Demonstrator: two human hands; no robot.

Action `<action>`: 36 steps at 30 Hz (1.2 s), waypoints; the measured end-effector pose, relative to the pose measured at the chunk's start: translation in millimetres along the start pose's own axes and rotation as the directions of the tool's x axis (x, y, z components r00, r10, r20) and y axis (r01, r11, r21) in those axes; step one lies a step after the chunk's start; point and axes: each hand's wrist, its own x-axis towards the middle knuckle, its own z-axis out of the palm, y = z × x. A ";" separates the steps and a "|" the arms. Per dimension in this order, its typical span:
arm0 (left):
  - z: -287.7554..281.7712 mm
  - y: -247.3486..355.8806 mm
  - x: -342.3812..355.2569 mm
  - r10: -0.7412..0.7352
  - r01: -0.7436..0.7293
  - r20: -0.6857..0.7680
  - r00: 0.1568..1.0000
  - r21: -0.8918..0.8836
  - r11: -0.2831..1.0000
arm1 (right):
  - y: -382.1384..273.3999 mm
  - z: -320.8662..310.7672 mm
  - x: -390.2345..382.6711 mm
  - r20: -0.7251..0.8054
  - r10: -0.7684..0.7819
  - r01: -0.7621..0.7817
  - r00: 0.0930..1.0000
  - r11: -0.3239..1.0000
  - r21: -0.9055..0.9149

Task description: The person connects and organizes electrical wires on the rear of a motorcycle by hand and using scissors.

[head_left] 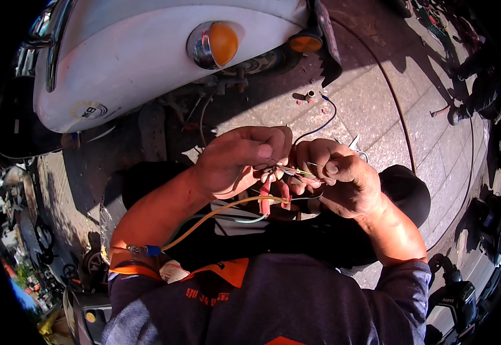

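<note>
My left hand is closed, its fingers pinched on thin stripped wires at the centre of the view. My right hand grips the same wires just to the right, fingers curled. Red strips hang below my fingers. An orange-yellow cable arches from a blue ring connector by my left forearm toward the red strips, and a pale green wire runs beneath it. A metal tool, too partly hidden to name exactly, shows behind my right hand.
A white scooter body with orange lamps spans the upper view. On the paving lie a dark hose, a blue cable and a small metal fitting. Parked vehicles line both rims; someone's dark-clothed legs show upper right.
</note>
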 end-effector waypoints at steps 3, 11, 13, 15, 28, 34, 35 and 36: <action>-5.7 -1.1 1.5 -0.014 0.023 -0.092 0.996 0.095 0.995 | -7.3 -10.7 -2.1 -0.112 -0.023 -0.008 0.993 0.962 -0.271; 0.9 -7.0 2.6 -0.087 0.178 -0.227 0.970 0.416 0.892 | -5.4 -18.3 -0.3 -0.255 -0.200 -0.010 0.946 0.769 -0.639; 3.7 -0.5 2.1 -0.118 0.223 -0.283 0.952 0.375 0.900 | -3.9 -16.4 2.7 -0.260 -0.247 0.026 0.934 0.771 -0.637; -3.7 -3.1 3.2 -0.104 0.193 -0.258 0.960 0.346 0.918 | -4.9 -12.4 3.8 -0.280 -0.252 -0.002 0.926 0.741 -0.672; -6.2 -4.3 0.3 -0.091 0.181 -0.270 0.959 0.329 0.927 | -15.5 -12.6 9.6 0.017 -0.168 0.041 0.986 0.140 -0.989; -11.5 -11.4 0.9 -0.061 0.149 -0.268 0.961 0.322 0.935 | -3.5 -20.9 10.2 0.050 -0.266 0.094 0.963 0.155 -0.984; -11.6 -12.4 0.7 -0.062 0.151 -0.277 0.959 0.314 0.937 | -2.3 -20.5 10.6 0.056 -0.298 0.107 0.953 0.159 -0.981; -10.5 -12.2 1.0 -0.058 0.169 -0.294 0.954 0.368 0.915 | -3.0 -19.8 10.7 0.051 -0.304 0.098 0.951 0.142 -0.985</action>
